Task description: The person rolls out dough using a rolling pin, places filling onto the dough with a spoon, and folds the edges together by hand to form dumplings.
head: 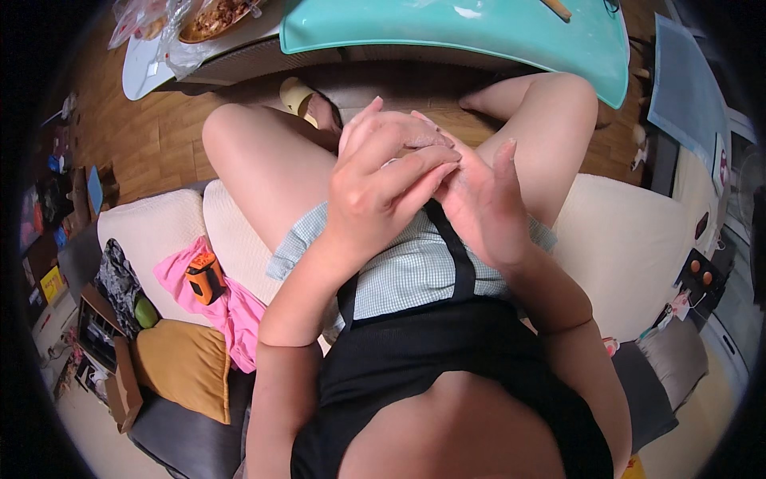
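Above my lap, my left hand (377,173) has its fingers bent over and touching the fingers of my right hand (485,203). The right thumb stands up, apart from the other fingers. Pale, flour-like residue coats the fingertips of both hands. A little of something whitish shows between the hands, too hidden to name. Beyond the knees, a turquoise mat (389,24) with white powder smears lies on a table. The end of a wooden stick (558,9), perhaps a rolling pin, rests on the mat. Left of it stands a bowl of minced filling (218,18).
Plastic bags (179,51) lie by the bowl on the white table edge (140,72). On the sofa at the left are an orange and black device (205,278), a pink cloth (239,326) and a mustard cushion (179,368). A blue panel (685,90) stands at the right.
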{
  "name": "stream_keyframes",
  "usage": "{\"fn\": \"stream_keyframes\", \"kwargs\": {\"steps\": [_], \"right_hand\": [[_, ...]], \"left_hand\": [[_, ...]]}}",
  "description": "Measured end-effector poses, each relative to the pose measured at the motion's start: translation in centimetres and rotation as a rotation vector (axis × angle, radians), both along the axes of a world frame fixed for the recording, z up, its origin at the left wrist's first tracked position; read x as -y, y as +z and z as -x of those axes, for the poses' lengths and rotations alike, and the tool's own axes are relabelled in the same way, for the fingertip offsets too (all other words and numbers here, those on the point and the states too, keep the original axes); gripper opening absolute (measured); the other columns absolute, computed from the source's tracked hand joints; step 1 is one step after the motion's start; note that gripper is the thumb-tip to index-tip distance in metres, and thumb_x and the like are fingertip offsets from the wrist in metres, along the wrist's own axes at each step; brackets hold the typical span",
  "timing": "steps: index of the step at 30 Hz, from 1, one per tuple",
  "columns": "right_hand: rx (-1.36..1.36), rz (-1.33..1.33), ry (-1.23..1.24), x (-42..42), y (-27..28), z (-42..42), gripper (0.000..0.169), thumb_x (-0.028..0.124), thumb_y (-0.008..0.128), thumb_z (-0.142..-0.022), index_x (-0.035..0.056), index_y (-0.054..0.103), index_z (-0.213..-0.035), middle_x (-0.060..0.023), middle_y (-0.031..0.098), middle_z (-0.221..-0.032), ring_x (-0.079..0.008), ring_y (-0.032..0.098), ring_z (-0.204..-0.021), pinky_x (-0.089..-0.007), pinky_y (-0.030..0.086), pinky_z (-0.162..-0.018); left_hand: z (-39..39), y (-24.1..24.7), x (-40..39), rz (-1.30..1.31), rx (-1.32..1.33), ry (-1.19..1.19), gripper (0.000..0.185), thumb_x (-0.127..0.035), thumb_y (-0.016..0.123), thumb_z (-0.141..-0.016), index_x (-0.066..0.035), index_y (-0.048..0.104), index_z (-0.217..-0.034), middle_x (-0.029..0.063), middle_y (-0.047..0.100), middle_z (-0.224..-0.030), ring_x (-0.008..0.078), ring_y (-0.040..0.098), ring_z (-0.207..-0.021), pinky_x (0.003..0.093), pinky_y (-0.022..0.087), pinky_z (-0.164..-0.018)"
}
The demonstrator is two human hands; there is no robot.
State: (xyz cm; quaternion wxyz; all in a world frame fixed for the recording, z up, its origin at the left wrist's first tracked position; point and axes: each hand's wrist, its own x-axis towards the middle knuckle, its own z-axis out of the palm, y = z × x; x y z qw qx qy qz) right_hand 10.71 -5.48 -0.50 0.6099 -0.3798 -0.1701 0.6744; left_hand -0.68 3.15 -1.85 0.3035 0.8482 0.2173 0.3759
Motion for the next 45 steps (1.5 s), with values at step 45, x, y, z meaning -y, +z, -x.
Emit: {"fn": "stream_keyframes", "kwargs": {"steps": [45], "right_hand": [[-0.211, 0.097, 0.034, -0.2, -0.5, -0.4, 0.079, 0.061, 0.017, -0.091, -0.0047, 0.024, -0.134, -0.0161, 0.039, -0.131, -0.0246, 0.038, -0.123, -0.0402, 0.026, -0.106]], "left_hand": [[0.9, 0.2, -1.1, -0.21, -0.108, -0.173, 0.026, -0.017, 0.069, -0.068, -0.008, 0.069, -0.093, 0.0023, 0.068, -0.098, 0.0236, 0.057, -0.11, 0.0471, 0.034, -0.099]]}}
